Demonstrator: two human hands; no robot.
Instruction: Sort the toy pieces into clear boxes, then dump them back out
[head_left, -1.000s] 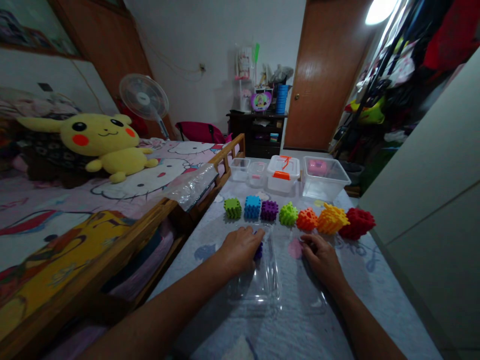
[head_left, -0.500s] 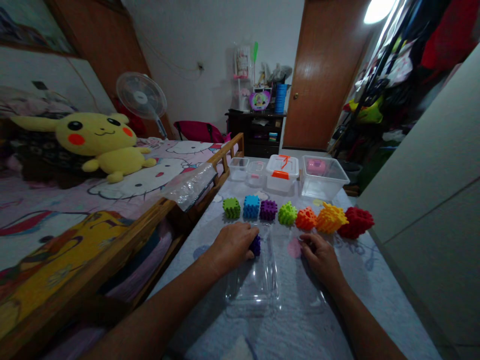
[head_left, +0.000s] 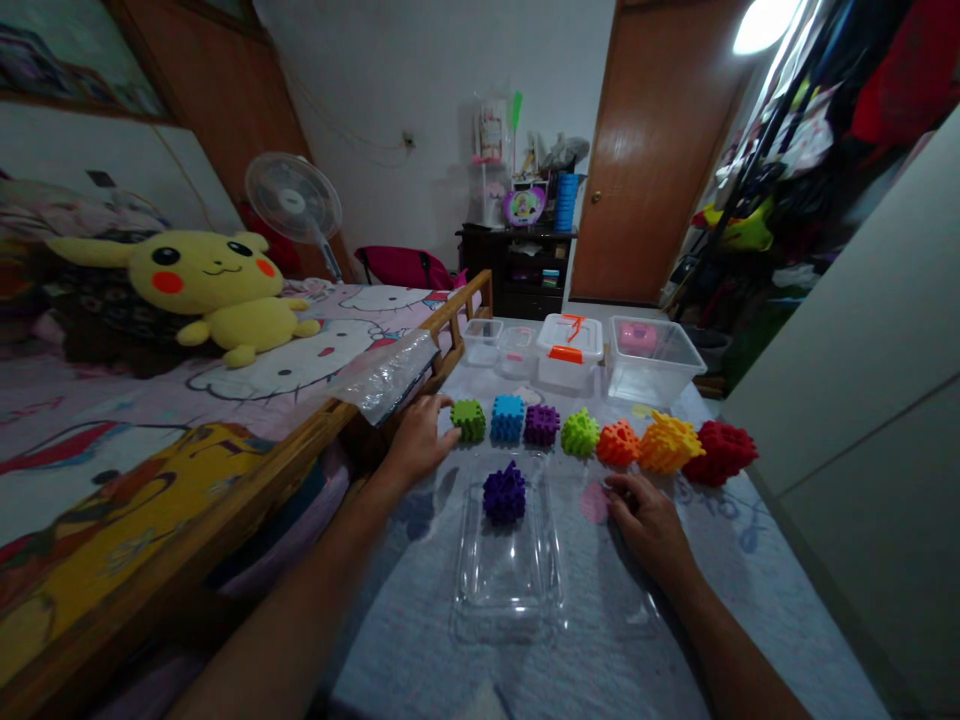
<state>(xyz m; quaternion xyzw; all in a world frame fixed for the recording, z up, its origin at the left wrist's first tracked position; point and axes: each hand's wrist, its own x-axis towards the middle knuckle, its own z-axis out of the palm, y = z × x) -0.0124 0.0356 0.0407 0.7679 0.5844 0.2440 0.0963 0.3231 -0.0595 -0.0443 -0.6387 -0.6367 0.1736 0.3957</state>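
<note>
A dark purple foam puzzle cube (head_left: 504, 495) lies in the far half of a clear plastic tray (head_left: 504, 590) in front of me. My left hand (head_left: 427, 435) is at the green foam cube (head_left: 468, 421), thumb and fingers apart at its left and near sides. Whether it touches the cube, I cannot tell. My right hand (head_left: 641, 515) rests right of the tray, fingers curled at the edge of its clear plastic lid (head_left: 592, 590), which is hard to see. Beyond stand blue (head_left: 508, 418), purple (head_left: 542, 425), lime (head_left: 580, 433), orange (head_left: 619, 443), yellow (head_left: 669, 441) and red (head_left: 721, 452) foam pieces in a row.
Behind the row are small clear boxes (head_left: 482, 343), a lidded box with orange latches (head_left: 568, 355) and a large open clear bin (head_left: 654, 360). A wooden bed rail (head_left: 300, 450) borders the table's left side; a pale cabinet (head_left: 862, 380) stands at right.
My left hand has let go of the dark purple cube, leaving it in the tray, and moved left and away from me to the green cube. My right hand stays nearly in place.
</note>
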